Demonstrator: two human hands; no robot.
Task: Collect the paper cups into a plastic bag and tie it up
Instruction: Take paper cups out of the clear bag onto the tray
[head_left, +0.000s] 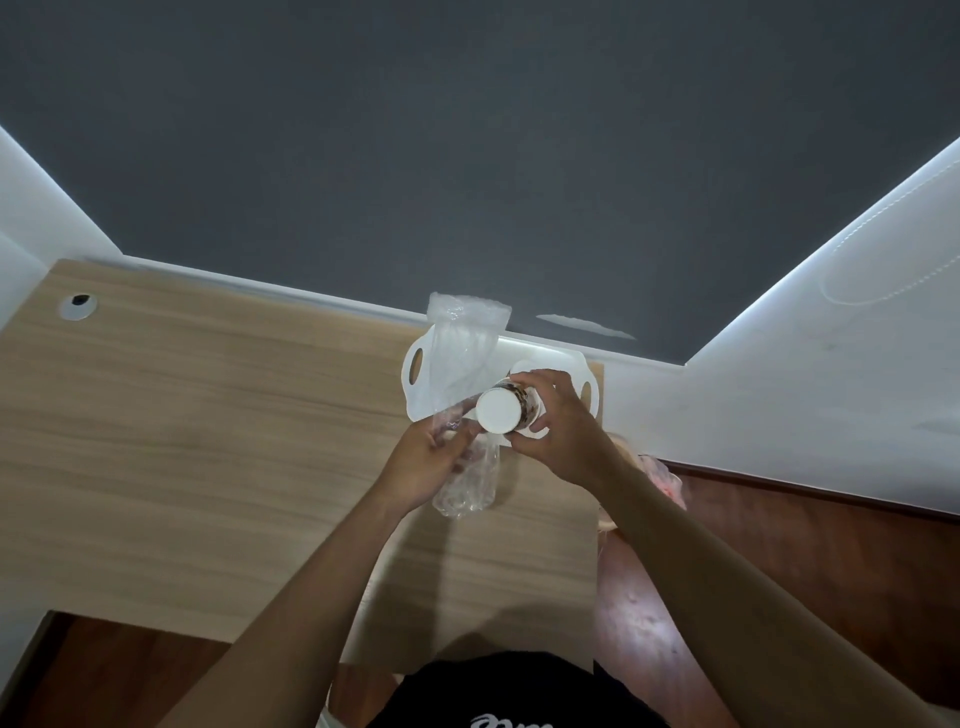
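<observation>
fingers L: left hand (431, 460), fingers curled, pinching the clear plastic bag (463, 353) about mid-length
fingers R: right hand (563, 434), fingers wrapped round the side of the paper cup (497, 410)
edges: bench (208, 441) right edge runs under the right forearm; back edge meets the grey wall (467, 130); near edge ends by the person's torso
room: bare wood left of the hands, out to the cable hole (78, 305); wood floor (805, 561) right of the bench
tray: white tray (418, 396) at the bench's back right corner, just behind both hands
count: 2 hands, 1 bag, 1 tray with 2 handle slots, 1 cup base seen; cups nested behind it, cannot tell
cup vs fingers: cup is held off the bench, white base facing the camera, between the two hands; touching right fingers, just beside left fingertips
bag vs cup: bag runs just left of the cup, top end up by the wall, lower end hanging below the left hand; bag mouth position, cannot tell
</observation>
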